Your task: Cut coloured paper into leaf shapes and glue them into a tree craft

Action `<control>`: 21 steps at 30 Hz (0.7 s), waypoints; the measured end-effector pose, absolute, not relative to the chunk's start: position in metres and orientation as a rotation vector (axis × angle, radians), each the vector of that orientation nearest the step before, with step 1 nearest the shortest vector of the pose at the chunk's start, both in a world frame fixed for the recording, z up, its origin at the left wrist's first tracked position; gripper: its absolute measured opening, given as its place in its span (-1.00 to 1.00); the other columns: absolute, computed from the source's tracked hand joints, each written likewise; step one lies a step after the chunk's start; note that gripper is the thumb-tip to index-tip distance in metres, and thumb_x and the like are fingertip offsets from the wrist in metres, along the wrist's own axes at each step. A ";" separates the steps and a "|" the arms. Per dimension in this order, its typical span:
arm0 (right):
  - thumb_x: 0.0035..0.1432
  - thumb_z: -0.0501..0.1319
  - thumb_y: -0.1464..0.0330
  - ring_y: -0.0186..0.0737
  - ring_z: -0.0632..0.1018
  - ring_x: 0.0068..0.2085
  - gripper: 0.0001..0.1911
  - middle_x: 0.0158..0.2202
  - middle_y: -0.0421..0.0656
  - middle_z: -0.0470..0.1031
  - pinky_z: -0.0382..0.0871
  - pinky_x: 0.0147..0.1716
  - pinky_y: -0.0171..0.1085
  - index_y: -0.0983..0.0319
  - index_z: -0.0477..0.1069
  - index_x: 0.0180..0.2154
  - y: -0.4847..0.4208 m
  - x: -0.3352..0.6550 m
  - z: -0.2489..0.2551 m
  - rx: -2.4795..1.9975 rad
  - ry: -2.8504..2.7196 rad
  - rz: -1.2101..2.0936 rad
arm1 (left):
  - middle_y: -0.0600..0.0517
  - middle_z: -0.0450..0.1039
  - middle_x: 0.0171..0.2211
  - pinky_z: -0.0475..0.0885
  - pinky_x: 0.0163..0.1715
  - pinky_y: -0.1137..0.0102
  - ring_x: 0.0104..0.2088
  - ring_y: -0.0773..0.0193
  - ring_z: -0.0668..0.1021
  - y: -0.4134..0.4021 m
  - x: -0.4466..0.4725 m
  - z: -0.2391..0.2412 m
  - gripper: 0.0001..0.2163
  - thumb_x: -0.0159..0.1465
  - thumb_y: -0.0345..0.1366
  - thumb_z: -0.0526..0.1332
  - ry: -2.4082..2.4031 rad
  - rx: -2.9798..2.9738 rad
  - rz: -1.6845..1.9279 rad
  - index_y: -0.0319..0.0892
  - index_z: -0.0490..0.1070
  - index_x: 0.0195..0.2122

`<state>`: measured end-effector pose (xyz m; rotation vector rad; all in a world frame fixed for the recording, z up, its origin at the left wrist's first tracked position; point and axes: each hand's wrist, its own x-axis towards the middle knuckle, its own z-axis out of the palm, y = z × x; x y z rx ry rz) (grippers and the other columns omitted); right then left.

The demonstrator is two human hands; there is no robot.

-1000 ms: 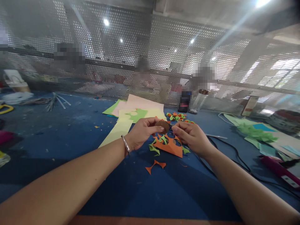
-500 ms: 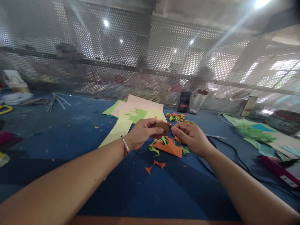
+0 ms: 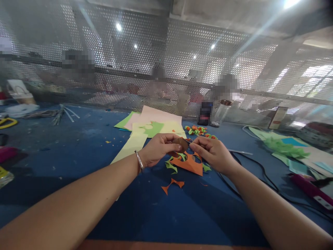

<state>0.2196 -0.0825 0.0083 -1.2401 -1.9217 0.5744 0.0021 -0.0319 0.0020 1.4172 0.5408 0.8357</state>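
Note:
Pinched between thumb and fingers of my left hand (image 3: 165,147) is a brownish round paper piece (image 3: 183,143), tilted up above the table. My right hand (image 3: 208,149) is closed just to its right. A thin dark tip shows between its fingers and meets the edge of the round piece; what it belongs to is hidden by the hand. Below both hands lies an orange paper sheet (image 3: 191,166) with round cut-outs, over green scraps (image 3: 171,167). Nearer to me rests a loose orange scrap (image 3: 173,184).
Behind the hands are green-and-orange paper curls (image 3: 195,130) and stacked coloured sheets (image 3: 161,116). A black cord (image 3: 264,170) runs at right, near a magenta tool (image 3: 309,189). Yellow-handled scissors (image 3: 9,122) lie far left. A perforated metal screen (image 3: 117,66) stands behind the table.
The round piece has turned slightly in my left fingers, showing a narrower face. Both hands stay close together in nearly the same place. The whole view has shifted a little.

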 end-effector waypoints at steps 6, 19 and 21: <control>0.32 0.16 0.02 -0.32 0.38 -0.50 -0.58 -0.52 -0.23 0.33 0.25 -0.49 -0.34 0.21 0.40 -0.39 -0.081 0.220 0.006 -1.249 -1.933 0.543 | 0.02 0.54 -0.41 0.34 -0.46 0.48 -0.41 0.36 0.49 -0.030 0.002 0.002 -0.86 0.07 -0.35 0.42 0.588 1.459 0.856 -0.19 0.61 -0.32; 0.32 0.16 0.02 -0.35 0.34 -0.54 -0.58 -0.57 -0.26 0.28 0.18 -0.53 -0.34 0.20 0.37 -0.41 -0.081 0.219 0.005 -1.232 -1.934 0.531 | 0.07 0.50 -0.45 0.21 -0.51 0.48 -0.48 0.42 0.39 -0.026 0.001 -0.002 -0.85 0.04 -0.35 0.39 0.625 1.504 0.860 -0.16 0.64 -0.32; 0.32 0.16 0.03 -0.36 0.34 -0.54 -0.59 -0.56 -0.27 0.29 0.18 -0.53 -0.34 0.20 0.36 -0.41 -0.081 0.219 0.004 -1.235 -1.941 0.522 | 0.07 0.49 -0.46 0.20 -0.51 0.48 -0.48 0.42 0.38 -0.026 0.001 -0.002 -0.86 0.04 -0.36 0.38 0.625 1.509 0.873 -0.17 0.64 -0.33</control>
